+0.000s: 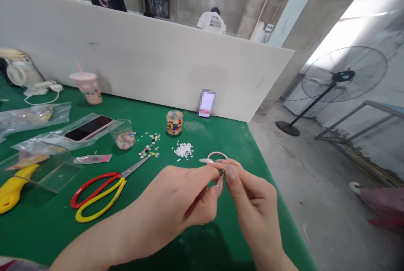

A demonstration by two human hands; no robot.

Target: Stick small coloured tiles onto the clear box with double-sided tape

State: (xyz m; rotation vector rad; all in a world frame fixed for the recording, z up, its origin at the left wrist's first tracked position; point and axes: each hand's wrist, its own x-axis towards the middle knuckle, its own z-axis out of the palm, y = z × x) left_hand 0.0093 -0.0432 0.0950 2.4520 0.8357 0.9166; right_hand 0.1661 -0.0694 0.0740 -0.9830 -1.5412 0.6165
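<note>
My left hand (176, 203) and my right hand (252, 203) meet above the green table (47, 237), fingertips pinched together. Between them is a thin ring-shaped loop (217, 154) with a small dark clasp (222, 172) at the pinch. Both hands are closed on it. Just beyond the hands lies a small heap of white beads (183, 150), and left of that a scatter of coloured beads (149, 149). A round jar of multicoloured beads (174, 122) stands farther back.
Red-and-yellow scissors (101, 193) lie left of my hands. A clear cup of beads (123, 134), a phone (89, 128) on plastic bags, a pink drink cup (87, 88) and a yellow tool (12, 191) are at left. A white partition (142, 60) backs the table; a floor fan (341, 81) stands right.
</note>
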